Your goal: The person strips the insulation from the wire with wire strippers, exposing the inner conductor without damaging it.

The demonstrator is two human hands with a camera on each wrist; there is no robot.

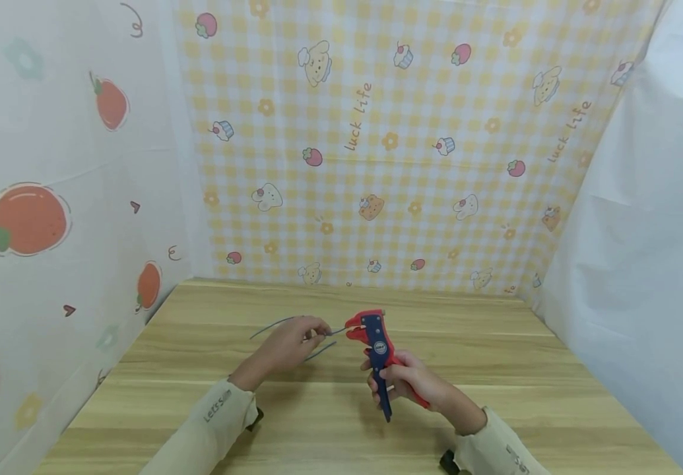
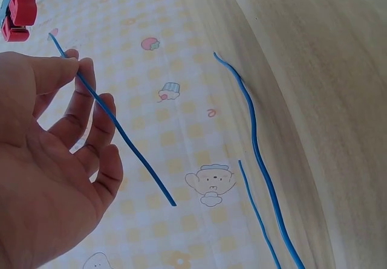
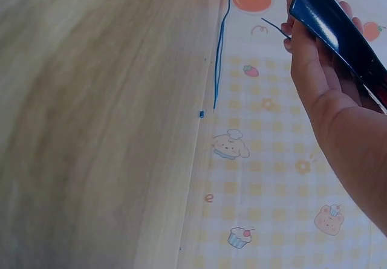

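Observation:
My left hand [image 1: 291, 344] pinches a short blue wire [image 2: 136, 151] between thumb and forefinger; its other fingers are loosely bent. My right hand [image 1: 411, 381] grips the handles of a red and dark blue wire stripper [image 1: 380, 336], held upright with its red jaws facing left. In the head view, one end of the pinched wire lies at the mouth of these jaws. In the left wrist view that end stands a little apart from the stripper's red head [image 2: 23, 6]. The right wrist view shows mainly the dark handle [image 3: 332, 24]; the jaws are out of sight there.
Two more blue wires, one longer [image 2: 257, 142] and one shorter [image 2: 257, 207], lie on the wooden table [image 1: 317, 435] around the left hand. A tiny blue scrap [image 3: 202, 114] lies on the tabletop. Patterned cloth [image 1: 406, 178] hangs behind the table, with more cloth at both sides.

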